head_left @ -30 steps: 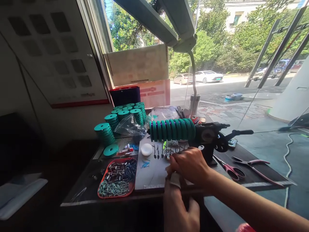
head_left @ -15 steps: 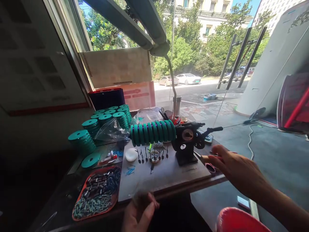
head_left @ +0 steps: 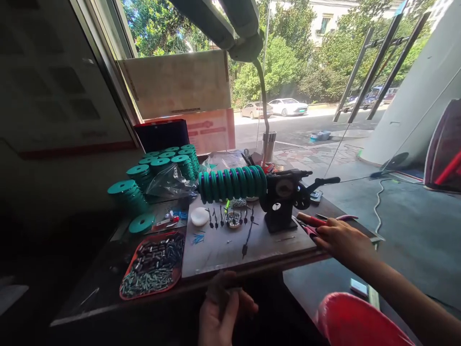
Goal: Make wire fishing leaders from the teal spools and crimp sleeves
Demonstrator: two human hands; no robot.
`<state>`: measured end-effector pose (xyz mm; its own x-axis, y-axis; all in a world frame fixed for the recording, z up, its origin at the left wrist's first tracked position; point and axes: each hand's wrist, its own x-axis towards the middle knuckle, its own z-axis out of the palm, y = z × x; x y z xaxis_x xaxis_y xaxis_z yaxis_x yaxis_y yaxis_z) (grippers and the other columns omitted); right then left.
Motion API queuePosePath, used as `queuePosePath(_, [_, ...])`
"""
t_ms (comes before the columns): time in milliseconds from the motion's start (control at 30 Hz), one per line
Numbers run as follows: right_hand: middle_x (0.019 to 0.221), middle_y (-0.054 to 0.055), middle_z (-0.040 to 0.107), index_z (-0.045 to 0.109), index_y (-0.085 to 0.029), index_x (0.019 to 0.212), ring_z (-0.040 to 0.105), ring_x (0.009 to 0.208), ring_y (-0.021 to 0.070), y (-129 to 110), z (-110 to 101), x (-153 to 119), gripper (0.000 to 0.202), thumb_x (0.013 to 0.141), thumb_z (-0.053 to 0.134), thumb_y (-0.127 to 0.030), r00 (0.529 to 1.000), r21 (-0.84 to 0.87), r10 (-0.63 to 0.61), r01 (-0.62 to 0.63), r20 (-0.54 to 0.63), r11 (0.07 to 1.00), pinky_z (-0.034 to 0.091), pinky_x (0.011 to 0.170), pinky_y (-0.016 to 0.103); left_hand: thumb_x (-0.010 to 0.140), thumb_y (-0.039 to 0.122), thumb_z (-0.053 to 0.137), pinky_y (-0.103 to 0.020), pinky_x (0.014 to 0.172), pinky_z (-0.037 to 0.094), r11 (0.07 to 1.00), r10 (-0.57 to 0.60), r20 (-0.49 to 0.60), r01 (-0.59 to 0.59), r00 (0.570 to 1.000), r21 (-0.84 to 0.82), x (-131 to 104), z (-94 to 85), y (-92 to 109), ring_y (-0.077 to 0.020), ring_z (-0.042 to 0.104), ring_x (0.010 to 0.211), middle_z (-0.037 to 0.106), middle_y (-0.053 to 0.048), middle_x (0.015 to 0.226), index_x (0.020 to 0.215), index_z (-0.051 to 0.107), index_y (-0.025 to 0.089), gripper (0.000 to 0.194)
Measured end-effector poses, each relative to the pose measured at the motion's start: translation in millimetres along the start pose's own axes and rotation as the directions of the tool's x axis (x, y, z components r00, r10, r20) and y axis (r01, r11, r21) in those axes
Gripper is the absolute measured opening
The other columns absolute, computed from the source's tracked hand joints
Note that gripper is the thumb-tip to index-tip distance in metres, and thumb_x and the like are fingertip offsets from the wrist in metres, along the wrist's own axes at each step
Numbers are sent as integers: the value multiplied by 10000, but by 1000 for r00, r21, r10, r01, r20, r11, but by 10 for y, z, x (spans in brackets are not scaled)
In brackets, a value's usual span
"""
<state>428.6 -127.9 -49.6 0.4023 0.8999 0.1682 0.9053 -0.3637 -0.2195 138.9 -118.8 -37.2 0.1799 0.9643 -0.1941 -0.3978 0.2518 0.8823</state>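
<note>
We find two areas of contact or near-contact here. At the right of the frame, the right hand (head_left: 347, 242) has its thumb and fingers pressed together on a red-handled tool (head_left: 317, 220), whose tip points left over the edge of the board. We judge this hold suits steering the tool, as its business end stays free. Just beside it lie scissors (head_left: 310, 231) with pink loops, and the tool sits so close above them that we cannot tell whether they touch. At the lower centre, the left hand (head_left: 220, 315) hangs in front of the worktop (head_left: 98, 312), thumb and fingers bent towards each other; blur and shadow hide whether anything is pinched there. Between the hands, a pale board (head_left: 212, 257) bears small dark pieces in a row around a round dish (head_left: 233, 220) — spread apart, perhaps so each can be taken singly — and one more piece (head_left: 245, 250) lies nearer us. Above them, green spools (head_left: 232, 184) sit side by side on a black winder (head_left: 283, 202), its crank (head_left: 326, 181) turned outwards to the right, likely to leave room for turning. At lower left, a red tray (head_left: 153, 294) keeps metal parts together within its rim.
</note>
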Motion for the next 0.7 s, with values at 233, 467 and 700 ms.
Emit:
queuePosePath(233, [956,107,513,658,-158,739,494,712,116,158,-178,-126,311,742,463,-400,985,60,118,-126,127,990,333,623,254,574,409,753,-265,603,457,992,-128,30,128,991,5,-23,-35,-16,-165,606,554,647,-77,623,746,580,104,390])
queuePosePath(467, [1006,95,514,576,-199,796,504,832,126,-313,-246,-934,340,737,459,-512,953,564,-161,-11,255,826,424,772,213,641,379,716,-247,568,447,994,-109,62,109,992,1,-92,-31,-4,-148,592,541,639,-70,609,749,528,106,348])
queuePosePath(700, [958,64,493,549,-153,852,497,782,71,-879,-47,-1018,218,732,455,-308,878,382,-420,316,228,868,439,681,142,603,391,739,-245,557,455,1000,1,56,-1,998,-5,-168,-11,78,-140,582,529,631,-48,578,717,546,116,355])
